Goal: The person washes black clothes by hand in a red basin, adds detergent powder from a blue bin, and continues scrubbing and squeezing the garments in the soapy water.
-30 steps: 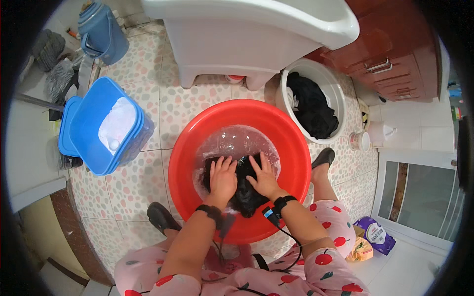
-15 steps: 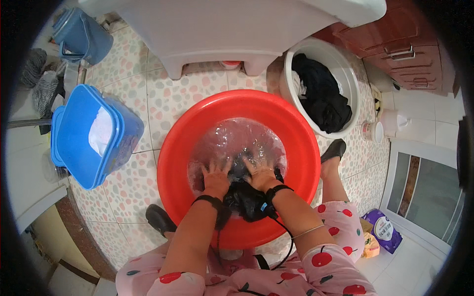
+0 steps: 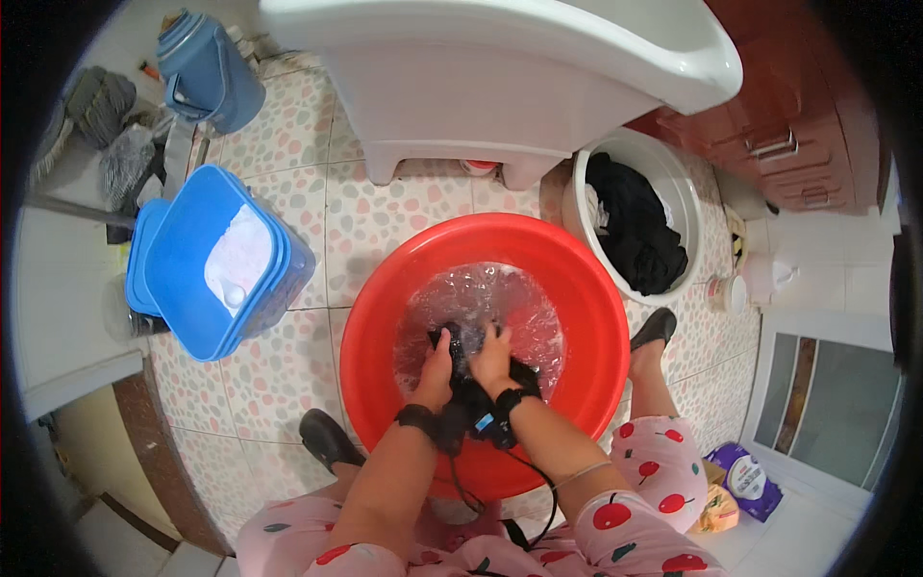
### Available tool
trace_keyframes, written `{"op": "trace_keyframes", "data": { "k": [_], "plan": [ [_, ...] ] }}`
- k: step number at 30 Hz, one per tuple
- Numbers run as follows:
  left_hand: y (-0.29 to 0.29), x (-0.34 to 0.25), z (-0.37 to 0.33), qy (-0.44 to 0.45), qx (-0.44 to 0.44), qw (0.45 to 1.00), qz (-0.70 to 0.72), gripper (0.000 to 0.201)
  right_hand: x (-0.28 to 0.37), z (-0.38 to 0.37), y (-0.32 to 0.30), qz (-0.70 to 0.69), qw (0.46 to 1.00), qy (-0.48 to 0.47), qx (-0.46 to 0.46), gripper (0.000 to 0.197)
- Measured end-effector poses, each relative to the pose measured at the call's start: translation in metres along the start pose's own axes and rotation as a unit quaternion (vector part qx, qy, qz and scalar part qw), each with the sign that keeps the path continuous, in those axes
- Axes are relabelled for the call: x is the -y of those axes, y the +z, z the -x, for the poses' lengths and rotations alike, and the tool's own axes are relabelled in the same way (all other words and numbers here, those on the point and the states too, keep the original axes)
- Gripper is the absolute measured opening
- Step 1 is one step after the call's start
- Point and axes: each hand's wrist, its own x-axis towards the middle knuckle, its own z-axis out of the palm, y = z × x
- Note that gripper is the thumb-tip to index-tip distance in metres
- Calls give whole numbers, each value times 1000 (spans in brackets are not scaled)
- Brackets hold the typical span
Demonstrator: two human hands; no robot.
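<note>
A large red basin [image 3: 370, 337] with sudsy, cloudy water stands on the floor between my feet. Both hands are in the basin, close together over a wet black cloth garment [image 3: 467, 392] lying partly under the water. My left hand [image 3: 436, 373] is closed on the cloth, thumb up, and a dark fold pokes out above it. My right hand [image 3: 491, 362] has its fingers curled in on the same garment, some of them hidden by cloth and water. Black straps with small devices sit on both wrists.
A white tub [image 3: 581, 197] of black clothes stands at the far right. To the left is an open blue bin [image 3: 178, 264] holding white powder and a small scoop. A white pedestal fixture [image 3: 452, 106] rises ahead. A blue lidded pail [image 3: 213, 87] stands far left.
My hands have gone from spread fingers pressing down in the water to closed on the black garment, and drawn closer together. The whole view has shifted slightly.
</note>
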Motion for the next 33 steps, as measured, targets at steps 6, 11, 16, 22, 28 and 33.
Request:
{"op": "trace_keyframes", "data": {
  "k": [6,11,16,22,28,33],
  "plan": [
    [-15,-6,-2,-112,117,962,220,53,31,57,-27,-212,960,-134,122,28],
    [7,1,26,0,155,971,180,27,39,65,-42,-177,974,-116,80,18],
    [14,17,27,-88,82,975,187,18,26,22,-27,25,978,-187,-89,18],
    [11,20,21,-66,66,959,268,24,-6,-49,-42,118,991,9,-64,33],
    [9,-6,14,-123,123,936,307,48,4,-33,-1,194,976,29,-97,58],
    [-4,-3,-11,-98,156,923,337,48,39,21,-9,-60,977,-198,58,38]
  ]
}}
